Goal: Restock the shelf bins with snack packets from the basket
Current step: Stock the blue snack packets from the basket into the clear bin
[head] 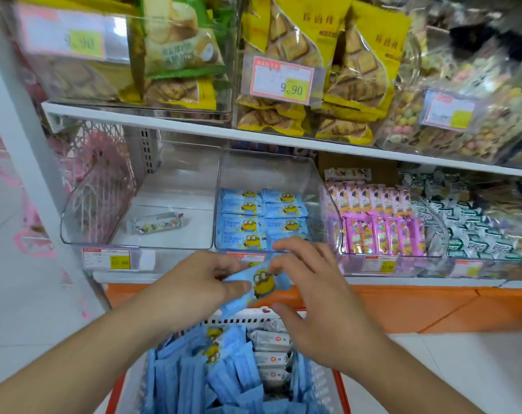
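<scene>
Blue cartoon-printed snack packet point(261, 283) sits between your two hands, above the basket's point(340, 389) far rim and just short of the middle clear bin's point(313, 186) front edge. Your left hand point(194, 282) pinches its left end with thumb and fingers; your right hand point(310, 282) has its fingertips curled on the right end. You look mid-transfer: next, carry it over the front lip and lay it flat on the matching blue packets point(262, 216) at the bin's front.

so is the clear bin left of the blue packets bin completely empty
No, the left clear bin holds one lone packet lying on its floor.
</scene>
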A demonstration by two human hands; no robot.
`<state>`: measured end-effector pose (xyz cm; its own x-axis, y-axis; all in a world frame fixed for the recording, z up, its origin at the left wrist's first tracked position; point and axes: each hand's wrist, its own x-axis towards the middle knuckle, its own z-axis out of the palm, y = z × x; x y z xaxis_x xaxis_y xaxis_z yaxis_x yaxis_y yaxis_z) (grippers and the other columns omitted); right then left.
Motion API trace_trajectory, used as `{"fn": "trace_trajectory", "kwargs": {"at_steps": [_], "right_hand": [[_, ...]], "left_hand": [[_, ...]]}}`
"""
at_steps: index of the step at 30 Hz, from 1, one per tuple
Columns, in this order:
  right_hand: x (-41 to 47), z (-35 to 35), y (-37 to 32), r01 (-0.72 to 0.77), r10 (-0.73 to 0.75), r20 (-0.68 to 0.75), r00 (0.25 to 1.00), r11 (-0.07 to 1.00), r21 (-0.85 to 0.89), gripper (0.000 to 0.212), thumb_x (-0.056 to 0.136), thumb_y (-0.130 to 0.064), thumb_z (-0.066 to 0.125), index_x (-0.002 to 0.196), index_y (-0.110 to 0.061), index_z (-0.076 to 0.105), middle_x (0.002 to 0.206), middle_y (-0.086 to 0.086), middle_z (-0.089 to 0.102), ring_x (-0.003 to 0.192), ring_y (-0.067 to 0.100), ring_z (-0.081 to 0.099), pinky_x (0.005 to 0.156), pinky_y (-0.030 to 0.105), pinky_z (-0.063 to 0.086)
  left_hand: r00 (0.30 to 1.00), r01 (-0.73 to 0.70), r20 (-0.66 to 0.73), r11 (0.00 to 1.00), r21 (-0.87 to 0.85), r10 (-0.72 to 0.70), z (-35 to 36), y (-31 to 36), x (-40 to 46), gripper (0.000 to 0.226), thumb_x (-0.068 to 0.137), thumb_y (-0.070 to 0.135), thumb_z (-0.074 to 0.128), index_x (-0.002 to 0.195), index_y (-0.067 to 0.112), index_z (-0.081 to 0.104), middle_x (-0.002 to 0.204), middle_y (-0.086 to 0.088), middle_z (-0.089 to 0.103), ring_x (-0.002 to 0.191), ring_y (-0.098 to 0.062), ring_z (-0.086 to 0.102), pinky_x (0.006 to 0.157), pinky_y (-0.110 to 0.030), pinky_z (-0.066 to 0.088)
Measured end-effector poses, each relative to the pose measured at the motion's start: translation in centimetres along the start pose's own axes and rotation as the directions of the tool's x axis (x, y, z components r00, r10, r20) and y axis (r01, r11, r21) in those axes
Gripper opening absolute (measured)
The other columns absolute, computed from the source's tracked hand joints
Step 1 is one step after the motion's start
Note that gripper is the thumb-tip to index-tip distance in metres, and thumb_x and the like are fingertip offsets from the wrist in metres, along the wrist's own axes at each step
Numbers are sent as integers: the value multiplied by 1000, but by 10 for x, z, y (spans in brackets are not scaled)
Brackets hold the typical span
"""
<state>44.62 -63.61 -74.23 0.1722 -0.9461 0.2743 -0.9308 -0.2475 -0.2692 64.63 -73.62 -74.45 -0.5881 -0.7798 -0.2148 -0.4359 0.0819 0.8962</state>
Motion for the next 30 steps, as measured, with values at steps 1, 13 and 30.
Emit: {"fn": "trace_trajectory", "kwargs": {"at_steps": [1,13,30], "right_hand": [[2,1,0,36,-36,25,999,999,-1,41,87,-29,77,119,-32,51,143,-21,41,131,14,38,103,28,40],[62,-11,38,-295,295,12,956,953,76,38,99,-27,70,126,-37,46,121,-18,51,117,13,50,94,42,51],[167,69,155,-255,360,178,916,863,-436,46,85,-9,76,126,-23,60,128,5,54,113,27,63,83,45,61]], "left_hand": [[1000,-13,21,1000,11,13,1,4,2,14,95,24,72,107,26,79,103,20,76,68,15,60,60,-6,43],[835,-125,-430,881,457,342,-34,12,58,37,92,36,70,126,24,62,115,8,63,104,-10,63,90,-31,51],[894,-114,-277,776,620,353,-43,-41,89,59,101,32,56,155,27,34,121,5,58,113,-19,56,91,-35,49]]}}
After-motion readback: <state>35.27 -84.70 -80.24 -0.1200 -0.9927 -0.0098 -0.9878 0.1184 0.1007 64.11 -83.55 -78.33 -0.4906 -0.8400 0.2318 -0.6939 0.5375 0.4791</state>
